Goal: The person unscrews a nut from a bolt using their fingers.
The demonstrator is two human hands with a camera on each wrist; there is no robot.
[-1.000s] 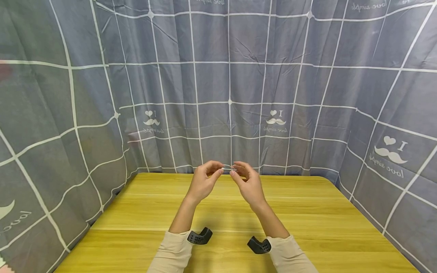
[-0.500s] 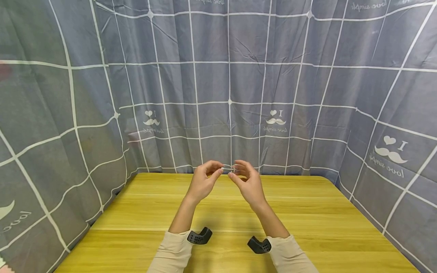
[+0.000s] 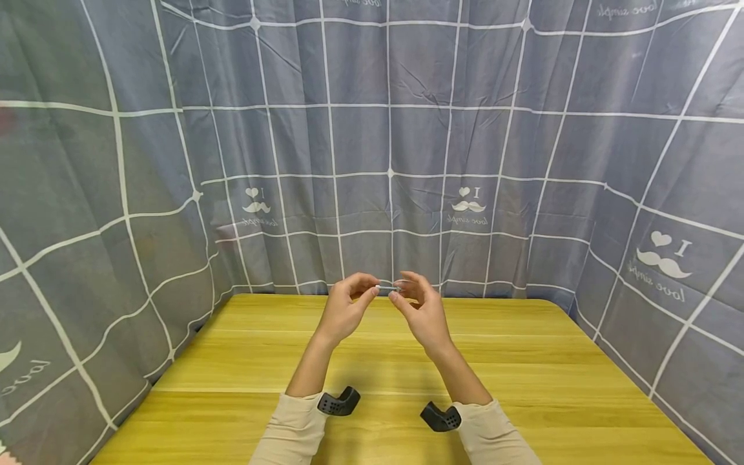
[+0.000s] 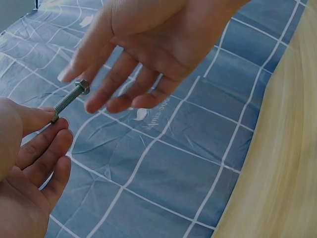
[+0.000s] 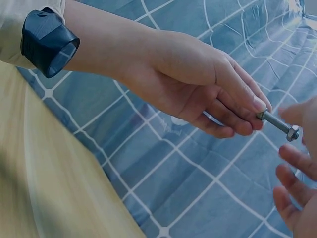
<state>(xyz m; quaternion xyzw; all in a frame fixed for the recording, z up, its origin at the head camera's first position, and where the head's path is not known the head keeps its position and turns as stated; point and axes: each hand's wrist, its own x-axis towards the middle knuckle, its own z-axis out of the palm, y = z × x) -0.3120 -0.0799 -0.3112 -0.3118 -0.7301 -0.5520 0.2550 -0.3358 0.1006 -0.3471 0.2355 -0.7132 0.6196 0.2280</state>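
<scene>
A metal hex bolt (image 4: 69, 100) is held up between the two hands, above the far part of the table in the head view. My left hand (image 3: 343, 310) pinches one end of it between thumb and fingertips. At the free end a hexagonal piece (image 5: 293, 133) shows around the shank. Close to that end is my right hand (image 3: 426, 314), its thumb and fingers spread apart around the tip. In the left wrist view a gap shows between the right fingertips (image 4: 94, 105) and the bolt.
The wooden table (image 3: 372, 361) lies under both forearms. Grey curtains (image 3: 360, 142) with white grid lines stand behind it and on both sides. Black wrist mounts (image 3: 340, 402) sit at both sleeve cuffs.
The right thumb and fingers have parted slightly from the bolt's free end, so more of it shows. My left hand keeps its pinch in nearly the same place.
</scene>
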